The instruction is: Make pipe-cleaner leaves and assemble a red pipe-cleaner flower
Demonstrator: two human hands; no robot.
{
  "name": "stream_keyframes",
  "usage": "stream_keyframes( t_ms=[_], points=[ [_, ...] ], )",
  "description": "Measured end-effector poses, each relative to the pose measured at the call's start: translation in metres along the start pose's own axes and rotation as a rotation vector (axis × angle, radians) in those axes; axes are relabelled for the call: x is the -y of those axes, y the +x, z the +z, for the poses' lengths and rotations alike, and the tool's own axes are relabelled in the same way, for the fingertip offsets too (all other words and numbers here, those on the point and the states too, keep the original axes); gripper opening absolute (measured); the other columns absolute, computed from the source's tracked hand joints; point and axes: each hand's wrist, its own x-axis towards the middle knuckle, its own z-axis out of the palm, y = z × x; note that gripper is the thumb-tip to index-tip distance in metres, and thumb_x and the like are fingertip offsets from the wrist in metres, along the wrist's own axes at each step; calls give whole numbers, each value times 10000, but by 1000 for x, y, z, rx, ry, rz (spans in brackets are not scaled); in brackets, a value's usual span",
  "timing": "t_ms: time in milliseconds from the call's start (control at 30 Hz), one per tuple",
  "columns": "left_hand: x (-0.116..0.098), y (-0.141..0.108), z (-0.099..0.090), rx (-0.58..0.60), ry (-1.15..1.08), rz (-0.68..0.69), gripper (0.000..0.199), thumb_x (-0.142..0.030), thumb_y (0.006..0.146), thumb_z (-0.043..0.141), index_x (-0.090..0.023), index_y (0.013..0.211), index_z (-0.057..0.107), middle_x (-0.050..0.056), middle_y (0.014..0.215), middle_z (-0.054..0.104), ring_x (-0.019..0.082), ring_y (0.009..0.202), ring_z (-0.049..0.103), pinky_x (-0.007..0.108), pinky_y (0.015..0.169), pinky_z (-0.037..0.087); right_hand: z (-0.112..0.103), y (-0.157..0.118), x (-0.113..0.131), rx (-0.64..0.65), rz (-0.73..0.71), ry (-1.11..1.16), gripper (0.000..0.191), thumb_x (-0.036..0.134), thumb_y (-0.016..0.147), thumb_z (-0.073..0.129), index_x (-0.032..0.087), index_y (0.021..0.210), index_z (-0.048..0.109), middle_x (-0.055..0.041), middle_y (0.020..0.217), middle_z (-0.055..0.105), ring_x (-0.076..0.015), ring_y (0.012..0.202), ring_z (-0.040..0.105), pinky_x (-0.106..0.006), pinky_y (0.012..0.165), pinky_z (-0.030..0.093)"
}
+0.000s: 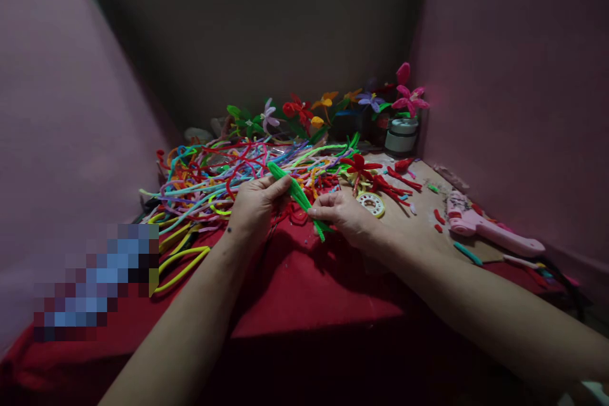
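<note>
A bright green fuzzy leaf shape (pixel 299 193) made of pipe cleaner slants between my two hands, above the red cloth (pixel 304 292). My left hand (pixel 259 203) pinches its upper part between thumb and fingers. Lower down, my right hand (pixel 337 212) pinches it close to its bottom end, where short green ends stick out below the fingers. Behind my left hand spreads a tangled pile of coloured pipe cleaners (pixel 190 184). A red fuzzy flower (pixel 360 167) lies just beyond my right hand, near a round cream dial-like object (pixel 370 204).
Finished fuzzy flowers (pixel 299 111) stand along the back, with pink ones above a grey-white jar (pixel 401 137). A pink tool (pixel 499 235) lies at the right among cut scraps. Yellow-handled pliers (pixel 183 268) are at the left, beside a pixelated blue area. Pink walls flank the table.
</note>
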Motion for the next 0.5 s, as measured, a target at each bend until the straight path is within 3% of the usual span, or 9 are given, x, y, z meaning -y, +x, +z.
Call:
stream_keyframes(
  t_ms=[167,300,500],
  points=[
    [4,4,-2,-56,33,24,234,-357,679,625,-128,639,599,-11,535,528,66,427,433,195,432,327,-5,1,-8,17,-18,-101,231,273,624,596,158,494,443,64,428,378,-46,404,312,-211,416,211],
    [9,4,3,-170,36,41,186,-312,648,635,-135,608,590,-30,492,502,65,402,415,195,416,330,-1,2,-14,87,26,-18,211,285,629,578,157,518,453,62,432,406,-46,391,329,-213,417,227],
    [11,5,3,-262,293,154,231,-283,675,608,-141,505,540,-47,434,427,49,385,356,177,381,291,1,-3,-10,85,32,4,200,282,637,589,147,532,485,56,438,427,-51,398,351,-212,423,235]
  ],
)
